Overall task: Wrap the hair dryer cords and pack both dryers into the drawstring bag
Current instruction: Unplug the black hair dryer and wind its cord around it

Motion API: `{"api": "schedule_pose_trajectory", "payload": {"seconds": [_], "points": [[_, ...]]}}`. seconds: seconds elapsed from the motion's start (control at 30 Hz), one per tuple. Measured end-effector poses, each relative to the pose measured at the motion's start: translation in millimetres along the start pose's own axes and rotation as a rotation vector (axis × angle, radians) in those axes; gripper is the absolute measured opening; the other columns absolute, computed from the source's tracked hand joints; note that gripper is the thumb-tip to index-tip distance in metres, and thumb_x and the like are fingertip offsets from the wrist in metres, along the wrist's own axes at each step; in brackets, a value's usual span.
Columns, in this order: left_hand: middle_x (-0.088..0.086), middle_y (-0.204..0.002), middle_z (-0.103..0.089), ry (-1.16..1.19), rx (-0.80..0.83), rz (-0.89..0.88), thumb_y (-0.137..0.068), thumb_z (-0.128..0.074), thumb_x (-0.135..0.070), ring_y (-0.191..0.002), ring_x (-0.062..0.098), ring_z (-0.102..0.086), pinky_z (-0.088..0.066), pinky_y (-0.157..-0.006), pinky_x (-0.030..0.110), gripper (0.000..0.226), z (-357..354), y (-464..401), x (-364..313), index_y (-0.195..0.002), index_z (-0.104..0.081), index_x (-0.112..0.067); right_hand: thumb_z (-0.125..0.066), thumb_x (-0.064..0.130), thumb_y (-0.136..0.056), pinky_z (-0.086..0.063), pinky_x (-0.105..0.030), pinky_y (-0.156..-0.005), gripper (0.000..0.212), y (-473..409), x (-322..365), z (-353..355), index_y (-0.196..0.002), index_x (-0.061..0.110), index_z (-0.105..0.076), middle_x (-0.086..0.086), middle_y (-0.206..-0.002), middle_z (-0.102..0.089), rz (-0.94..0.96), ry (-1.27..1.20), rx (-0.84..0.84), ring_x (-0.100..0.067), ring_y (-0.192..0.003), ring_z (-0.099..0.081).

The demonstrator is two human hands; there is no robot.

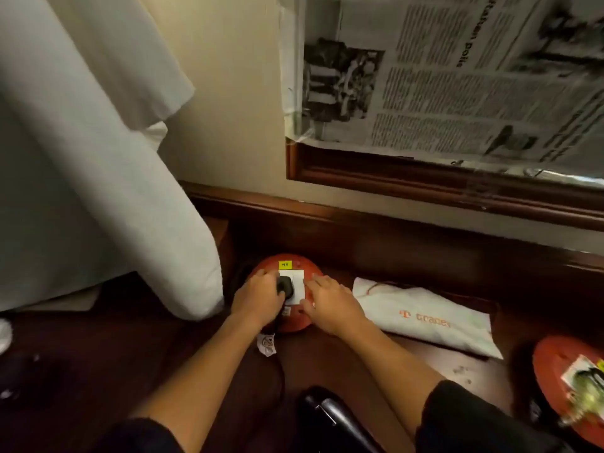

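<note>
White ironing board (98, 191), leaning at left. Newspaper (457, 76) taped over a wood-framed mirror (425, 181). Two red extension reels (294, 322) (562, 387) on the dark desk (376, 371).

A dark wooden desk (359, 361) carries everything. Under both hands sits a red round socket reel (295, 322). Just right of the right hand lies a white drawstring bag (434, 318) with orange lettering. Nearer the person, between the forearms, rests a black hair dryer (330, 416). Far right, another red reel (562, 380).
</note>
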State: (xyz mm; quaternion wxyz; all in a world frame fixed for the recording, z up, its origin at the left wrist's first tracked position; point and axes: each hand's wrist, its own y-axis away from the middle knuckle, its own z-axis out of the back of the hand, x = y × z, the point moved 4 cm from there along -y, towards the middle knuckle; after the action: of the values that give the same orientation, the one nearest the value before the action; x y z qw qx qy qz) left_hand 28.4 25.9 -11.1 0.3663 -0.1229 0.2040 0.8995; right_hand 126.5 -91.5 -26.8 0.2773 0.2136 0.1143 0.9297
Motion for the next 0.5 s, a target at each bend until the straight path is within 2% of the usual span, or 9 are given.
{"api": "schedule_pose_trajectory", "payload": {"seconds": [0.1, 0.37, 0.5], "points": [[0.006, -0.147, -0.045, -0.007, 0.012, 0.004, -0.091, -0.06, -0.029, -0.129, 0.03, -0.05, -0.047, -0.097, 0.043, 0.052, -6, -12, 4, -0.141, -0.049, -0.018, -0.044, 0.039, -0.099, -0.029, -0.046, -0.116, 0.058, -16, -2, -7, -0.154, 0.022, -0.034, -0.003, -0.163, -0.03, -0.012, 0.005, 0.022, -0.024, -0.149, -0.026], [0.001, -0.134, -0.057, -0.045, 0.048, -0.109, -0.091, -0.06, -0.033, -0.118, 0.024, -0.058, -0.051, -0.085, 0.037, 0.044, -20, -27, 6, -0.132, -0.054, -0.019, -0.04, 0.039, -0.101, -0.032, -0.049, -0.111, 0.06, -30, -2, -21, -0.158, 0.025, -0.024, -0.001, -0.167, -0.018, -0.045, 0.05, 0.101, -0.029, -0.147, -0.027], [0.003, -0.136, -0.056, -0.04, 0.033, -0.13, -0.092, -0.061, -0.032, -0.12, 0.024, -0.057, -0.05, -0.088, 0.035, 0.049, -24, -29, 8, -0.137, -0.05, -0.017, -0.038, 0.039, -0.102, -0.034, -0.048, -0.107, 0.061, -30, 0, -27, -0.159, 0.026, -0.019, -0.002, -0.165, -0.02, -0.051, 0.088, 0.074, -0.03, -0.145, -0.028]]}}
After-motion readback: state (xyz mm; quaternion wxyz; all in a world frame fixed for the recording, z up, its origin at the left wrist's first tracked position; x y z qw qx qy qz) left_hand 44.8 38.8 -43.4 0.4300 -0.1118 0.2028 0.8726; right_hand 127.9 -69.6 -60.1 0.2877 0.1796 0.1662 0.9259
